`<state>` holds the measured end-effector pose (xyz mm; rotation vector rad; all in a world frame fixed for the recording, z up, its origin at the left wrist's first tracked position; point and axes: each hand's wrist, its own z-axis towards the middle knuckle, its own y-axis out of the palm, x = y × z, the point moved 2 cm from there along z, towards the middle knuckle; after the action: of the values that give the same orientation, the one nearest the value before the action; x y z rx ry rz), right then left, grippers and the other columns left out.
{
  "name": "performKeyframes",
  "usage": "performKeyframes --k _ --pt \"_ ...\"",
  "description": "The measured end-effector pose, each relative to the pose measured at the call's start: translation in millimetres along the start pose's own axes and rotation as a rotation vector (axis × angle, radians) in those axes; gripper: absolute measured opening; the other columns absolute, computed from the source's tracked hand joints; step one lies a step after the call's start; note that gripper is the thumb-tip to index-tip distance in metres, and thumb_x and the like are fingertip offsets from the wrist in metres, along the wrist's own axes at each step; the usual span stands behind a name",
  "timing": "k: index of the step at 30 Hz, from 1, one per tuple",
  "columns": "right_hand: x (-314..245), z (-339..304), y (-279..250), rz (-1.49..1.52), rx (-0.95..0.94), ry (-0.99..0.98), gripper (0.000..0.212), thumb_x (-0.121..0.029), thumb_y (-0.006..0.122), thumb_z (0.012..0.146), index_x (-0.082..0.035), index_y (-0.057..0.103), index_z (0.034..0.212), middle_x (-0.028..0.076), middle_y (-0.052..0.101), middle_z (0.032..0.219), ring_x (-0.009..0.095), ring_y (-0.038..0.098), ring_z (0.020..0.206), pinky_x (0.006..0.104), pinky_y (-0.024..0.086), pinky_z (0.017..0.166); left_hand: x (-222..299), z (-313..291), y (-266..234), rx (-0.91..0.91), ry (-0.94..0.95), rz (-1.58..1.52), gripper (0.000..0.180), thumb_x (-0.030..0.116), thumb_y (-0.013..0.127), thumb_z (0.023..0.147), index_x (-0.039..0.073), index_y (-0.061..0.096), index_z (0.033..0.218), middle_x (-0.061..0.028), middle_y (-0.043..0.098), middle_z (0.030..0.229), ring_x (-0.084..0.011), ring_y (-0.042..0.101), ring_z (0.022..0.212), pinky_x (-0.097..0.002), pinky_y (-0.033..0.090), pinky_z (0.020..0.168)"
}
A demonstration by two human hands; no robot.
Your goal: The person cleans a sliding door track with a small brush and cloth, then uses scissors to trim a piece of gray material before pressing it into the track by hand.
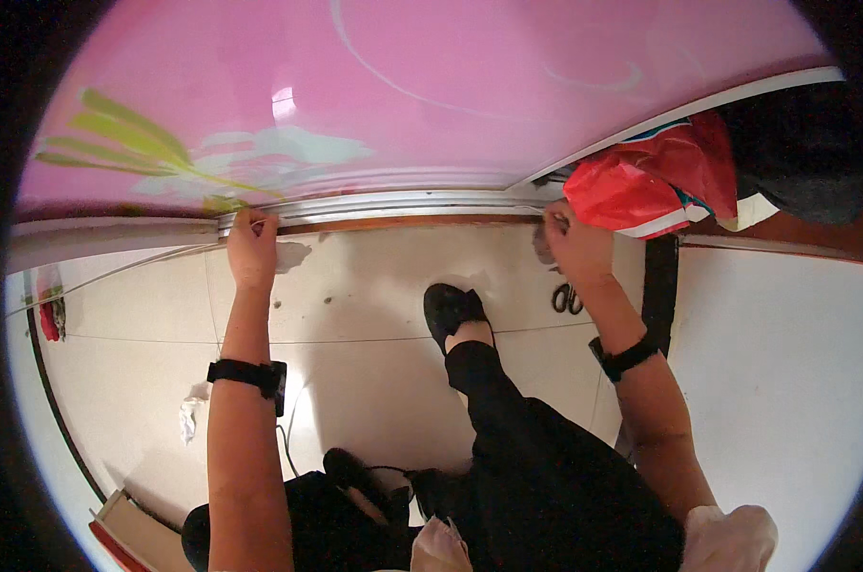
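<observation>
A pink sliding door panel (pixel 431 95) with a flower pattern stands over a white metal track (pixel 393 203). At the track's left end, the fingers of my left hand (pixel 252 255) are pinched on a thin pale cord (pixel 131 269), which trails off to the left over the floor. My right hand (pixel 581 250) is closed at the track's right end, beside a red bag (pixel 622 191). Whatever lies between its fingers is too small to make out. Black-handled scissors (pixel 566 299) rest on the floor near my right wrist.
Beige floor tiles (pixel 374 381) lie below the track, with my black shoe (pixel 451 310) on them. Dark cloth (pixel 808 143) fills the opening at right. White panels (pixel 775 362) flank the right side. A crumpled white scrap (pixel 191 415) is on the left floor.
</observation>
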<state>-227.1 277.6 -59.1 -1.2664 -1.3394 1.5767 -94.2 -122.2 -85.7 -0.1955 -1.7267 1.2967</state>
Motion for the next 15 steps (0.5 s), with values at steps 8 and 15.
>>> performKeyframes --k 8,15 --pt "100 5 -18 0.046 0.205 -0.055 0.029 -0.030 0.061 0.075 -0.006 0.060 0.092 0.015 0.063 0.084 0.033 0.061 0.077 0.0412 0.050 0.067 -5 4 0 0.020 0.046 -0.003 0.021 0.021 0.062 0.077 0.001 0.056 0.082 -0.0110 0.061 0.074 -0.0218 0.060 0.068 -0.0322 0.046 0.063" --pt "156 16 -55 -0.301 0.068 0.124 0.026 -0.026 0.060 0.076 -0.004 0.063 0.088 0.018 0.062 0.083 0.035 0.061 0.078 0.0429 0.050 0.068 -6 3 0 -0.009 0.067 -0.049 0.019 0.018 0.061 0.078 0.001 0.055 0.083 -0.0088 0.060 0.074 -0.0189 0.059 0.067 -0.0302 0.045 0.062"
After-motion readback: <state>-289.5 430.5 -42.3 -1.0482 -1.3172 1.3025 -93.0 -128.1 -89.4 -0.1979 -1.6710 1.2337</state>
